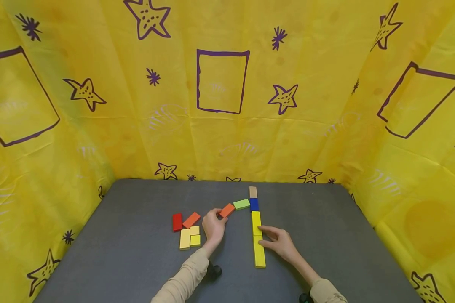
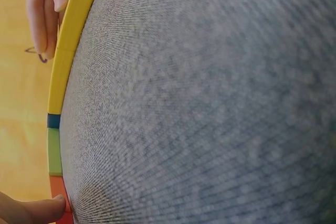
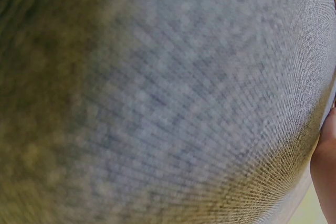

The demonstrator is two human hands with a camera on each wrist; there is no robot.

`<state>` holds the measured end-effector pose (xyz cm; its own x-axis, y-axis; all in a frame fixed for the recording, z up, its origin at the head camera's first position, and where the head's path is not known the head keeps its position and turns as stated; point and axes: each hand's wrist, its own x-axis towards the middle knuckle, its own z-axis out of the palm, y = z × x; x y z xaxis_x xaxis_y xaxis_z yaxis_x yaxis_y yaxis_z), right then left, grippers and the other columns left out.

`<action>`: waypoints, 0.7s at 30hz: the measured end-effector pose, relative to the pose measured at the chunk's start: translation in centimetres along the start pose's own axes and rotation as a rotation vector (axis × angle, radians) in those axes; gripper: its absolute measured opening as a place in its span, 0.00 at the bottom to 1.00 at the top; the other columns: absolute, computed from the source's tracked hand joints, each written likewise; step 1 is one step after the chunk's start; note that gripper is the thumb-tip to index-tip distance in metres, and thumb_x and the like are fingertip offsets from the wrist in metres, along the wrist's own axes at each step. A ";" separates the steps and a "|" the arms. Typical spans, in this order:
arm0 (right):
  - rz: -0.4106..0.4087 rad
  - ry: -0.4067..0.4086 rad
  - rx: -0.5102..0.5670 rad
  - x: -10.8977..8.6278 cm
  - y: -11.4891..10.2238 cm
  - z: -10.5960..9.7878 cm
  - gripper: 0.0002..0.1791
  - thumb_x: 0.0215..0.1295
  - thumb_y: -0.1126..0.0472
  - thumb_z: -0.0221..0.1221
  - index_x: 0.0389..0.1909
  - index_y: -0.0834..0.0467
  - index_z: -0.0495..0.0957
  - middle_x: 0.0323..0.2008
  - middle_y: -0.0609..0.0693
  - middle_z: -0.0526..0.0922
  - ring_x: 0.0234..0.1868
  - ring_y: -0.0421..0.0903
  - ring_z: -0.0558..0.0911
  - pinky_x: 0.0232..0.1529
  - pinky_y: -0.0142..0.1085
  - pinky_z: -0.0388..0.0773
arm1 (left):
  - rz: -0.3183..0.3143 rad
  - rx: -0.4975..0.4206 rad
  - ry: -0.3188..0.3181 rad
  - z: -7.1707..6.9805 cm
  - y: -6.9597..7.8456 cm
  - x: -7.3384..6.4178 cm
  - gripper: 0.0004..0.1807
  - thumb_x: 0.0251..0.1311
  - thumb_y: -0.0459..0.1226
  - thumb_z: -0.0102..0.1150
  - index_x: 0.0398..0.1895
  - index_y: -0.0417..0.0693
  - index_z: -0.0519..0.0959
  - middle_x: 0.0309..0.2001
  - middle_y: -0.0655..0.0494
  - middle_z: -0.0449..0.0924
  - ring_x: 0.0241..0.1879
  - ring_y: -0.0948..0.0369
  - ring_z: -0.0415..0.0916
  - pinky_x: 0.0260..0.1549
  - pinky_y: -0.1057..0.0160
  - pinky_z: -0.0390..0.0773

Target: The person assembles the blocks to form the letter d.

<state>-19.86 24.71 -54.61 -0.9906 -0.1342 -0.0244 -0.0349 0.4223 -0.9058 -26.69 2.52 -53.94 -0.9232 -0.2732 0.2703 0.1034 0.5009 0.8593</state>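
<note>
On the grey worktop (image 1: 136,261), eleven blocks are counted: two long yellow blocks (image 1: 259,251), one small yellow block (image 1: 195,241), two orange, two cream, and one each of tan, blue, green and red.

Four stand end to end in one row, right of the middle: the tan block (image 1: 253,192) near the far edge, then the blue block (image 1: 254,204), then the long yellow blocks towards the near edge. The green block (image 1: 242,205) lies just left of the blue block, at an angle to the row.

The left hand (image 1: 214,227) pinches one orange block (image 1: 227,210) between thumb and fingers, at the green block's left end. The right hand (image 1: 280,243) is spread, thumb and forefinger apart, their tips at the right side of the long yellow blocks; it grips nothing.

Five blocks form a group towards the left edge: the red block (image 1: 177,222), the second orange block (image 1: 191,220) set aslant, the long cream block (image 1: 185,239), the small cream block (image 1: 195,230) and the small yellow block
</note>
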 end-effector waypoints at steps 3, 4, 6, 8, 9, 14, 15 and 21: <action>0.002 0.004 0.000 0.1 0.1 0.1 0.28 0.56 0.58 0.66 0.59 0.59 0.75 0.59 0.58 0.77 0.62 0.56 0.74 0.60 0.45 0.70 | -0.005 -0.003 0.001 0.0 0.0 0.0 0.15 0.43 0.27 0.72 0.38 0.34 0.84 0.35 0.43 0.85 0.34 0.49 0.81 0.37 0.50 0.78; 0.004 0.004 0.007 0.1 0.1 0.1 0.28 0.56 0.59 0.66 0.59 0.59 0.75 0.59 0.58 0.77 0.62 0.56 0.74 0.60 0.45 0.70 | -0.004 -0.004 0.001 0.0 0.0 0.0 0.15 0.43 0.27 0.72 0.38 0.34 0.84 0.35 0.43 0.85 0.34 0.49 0.81 0.37 0.50 0.78; 0.001 0.002 0.016 0.0 -0.2 0.1 0.27 0.57 0.61 0.66 0.59 0.60 0.74 0.59 0.59 0.76 0.63 0.57 0.73 0.60 0.46 0.69 | -0.003 -0.006 0.002 0.0 0.0 0.0 0.15 0.43 0.27 0.72 0.38 0.34 0.84 0.35 0.43 0.85 0.33 0.49 0.81 0.37 0.50 0.78; 0.003 0.001 0.027 -0.2 -0.8 0.1 0.27 0.57 0.63 0.65 0.59 0.62 0.74 0.59 0.61 0.76 0.63 0.58 0.73 0.60 0.48 0.68 | -0.002 -0.009 0.003 0.0 0.0 0.0 0.15 0.43 0.27 0.72 0.38 0.34 0.84 0.34 0.43 0.85 0.33 0.50 0.81 0.37 0.50 0.78; 0.002 -0.001 0.033 -0.4 -1.2 0.0 0.27 0.57 0.64 0.65 0.59 0.63 0.74 0.59 0.61 0.76 0.63 0.59 0.73 0.60 0.48 0.68 | -0.002 -0.009 0.003 0.0 0.0 0.0 0.15 0.43 0.27 0.72 0.38 0.34 0.84 0.34 0.43 0.85 0.33 0.50 0.81 0.37 0.50 0.78; -0.027 -0.011 0.011 -1.2 -3.1 -0.3 0.27 0.58 0.64 0.64 0.59 0.67 0.73 0.58 0.64 0.76 0.62 0.61 0.73 0.59 0.48 0.70 | 0.004 -0.008 0.003 0.0 -0.1 0.0 0.14 0.43 0.27 0.72 0.37 0.34 0.84 0.34 0.43 0.85 0.32 0.50 0.80 0.36 0.50 0.78; -0.026 -0.013 0.009 -1.3 -3.4 -0.3 0.27 0.58 0.64 0.64 0.59 0.67 0.73 0.58 0.64 0.76 0.62 0.61 0.73 0.59 0.48 0.70 | 0.006 -0.008 0.003 0.0 -0.1 0.0 0.14 0.43 0.27 0.72 0.37 0.34 0.84 0.34 0.43 0.85 0.32 0.50 0.80 0.36 0.50 0.78; -0.004 -0.005 0.037 -1.0 -2.6 -0.2 0.27 0.57 0.65 0.64 0.59 0.65 0.73 0.59 0.63 0.76 0.63 0.60 0.72 0.60 0.48 0.68 | 0.011 -0.009 0.004 0.0 -0.1 -0.1 0.14 0.43 0.27 0.72 0.37 0.34 0.84 0.34 0.43 0.85 0.31 0.50 0.80 0.36 0.50 0.78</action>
<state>-18.79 23.90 -52.20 -0.9898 -0.1403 -0.0228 -0.0338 0.3881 -0.9210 -26.63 2.50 -54.01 -0.9206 -0.2707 0.2813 0.1168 0.4965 0.8601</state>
